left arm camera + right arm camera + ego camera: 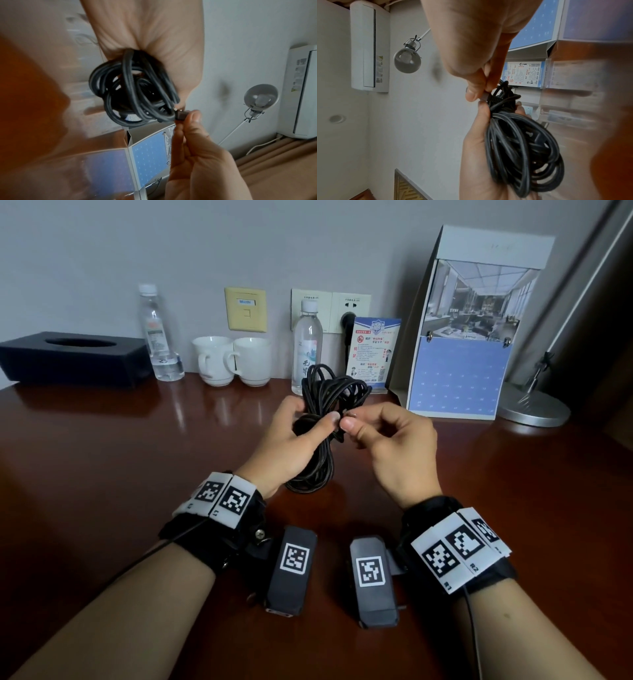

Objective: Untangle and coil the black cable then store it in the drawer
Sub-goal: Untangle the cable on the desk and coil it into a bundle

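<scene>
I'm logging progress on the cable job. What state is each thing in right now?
black cable: bundled in loose loops, held above the desk
cable plug: pinched by the right hand
left hand: grips the bundle
right hand: pinches the plug end
water bottles: upright, capped
white cups: upright, side by side

the head view looks forward and down over the bench (102, 440) toward the wall, with the calendar (459, 371) at far right. the left wrist view sits close under the left hand (145, 33), facing the calendar (149, 155) and lamp (260, 97). the right wrist view, equally close, faces the same calendar (537, 24) and lamp (406, 62).
</scene>
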### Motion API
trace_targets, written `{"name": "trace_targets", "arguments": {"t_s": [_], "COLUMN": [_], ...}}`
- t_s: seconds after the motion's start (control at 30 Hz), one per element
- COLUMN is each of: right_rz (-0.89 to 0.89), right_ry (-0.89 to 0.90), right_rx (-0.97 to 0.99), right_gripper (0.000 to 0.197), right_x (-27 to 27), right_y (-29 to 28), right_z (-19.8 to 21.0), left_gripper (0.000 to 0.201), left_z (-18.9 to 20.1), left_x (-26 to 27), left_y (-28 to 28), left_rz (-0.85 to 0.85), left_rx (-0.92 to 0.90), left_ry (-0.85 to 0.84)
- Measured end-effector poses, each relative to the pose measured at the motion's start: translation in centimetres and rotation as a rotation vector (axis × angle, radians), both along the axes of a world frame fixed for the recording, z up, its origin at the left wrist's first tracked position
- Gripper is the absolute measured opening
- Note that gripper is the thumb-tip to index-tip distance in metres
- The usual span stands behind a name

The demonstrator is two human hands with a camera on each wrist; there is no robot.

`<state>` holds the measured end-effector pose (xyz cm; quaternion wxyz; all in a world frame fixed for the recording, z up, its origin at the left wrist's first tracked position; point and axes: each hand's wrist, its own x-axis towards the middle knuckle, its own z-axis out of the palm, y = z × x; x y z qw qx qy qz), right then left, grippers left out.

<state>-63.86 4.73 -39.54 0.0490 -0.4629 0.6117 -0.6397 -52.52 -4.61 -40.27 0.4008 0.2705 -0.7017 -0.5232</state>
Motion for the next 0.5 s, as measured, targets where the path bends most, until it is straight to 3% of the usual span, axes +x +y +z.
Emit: {"name": "trace_targets", "arguments": {"t_s": [0.03,0.17,0.2,0.3,0.4,0.5], "right_rz": [0.021,0.109,0.133,0.192,0.198,0.153], "right_ry": [-0.017,-0.076,-0.092,-0.118,-0.096,-0.108], "right_rx": [0.006,0.013,0.000,-0.024,-0.033,-0.062], "right_gripper": [0.010,0.018,0.021,0.022,0.014,0.016], "right_x": [0.1,0.4,0.4,0.5,0.4,0.4], "right_y": [-0.1,-0.5,-0.5,-0.4,-0.2,-0.3], "right_z": [-0.1,-0.3,-0.4,-0.3,-0.2,-0.1], "left_gripper": [0.039,0.085,0.084,0.051,0.046,0.028], "left_z": [0.2,0.6,0.7,0.3,-0.3,-0.3], "left_x": [0.0,0.1,0.2,0.4,0.5,0.2], "left_y": [0.0,-0.3,-0.3,-0.2,0.1,0.2], "left_rz": [-0.011,-0.185,-0.184,-0.159,-0.162,-0.128], "left_rx": [0.021,0.163,0.170,0.128,0.114,0.091], "left_ry": [-0.014,0.078,0.077,0.077,0.073,0.055]}}
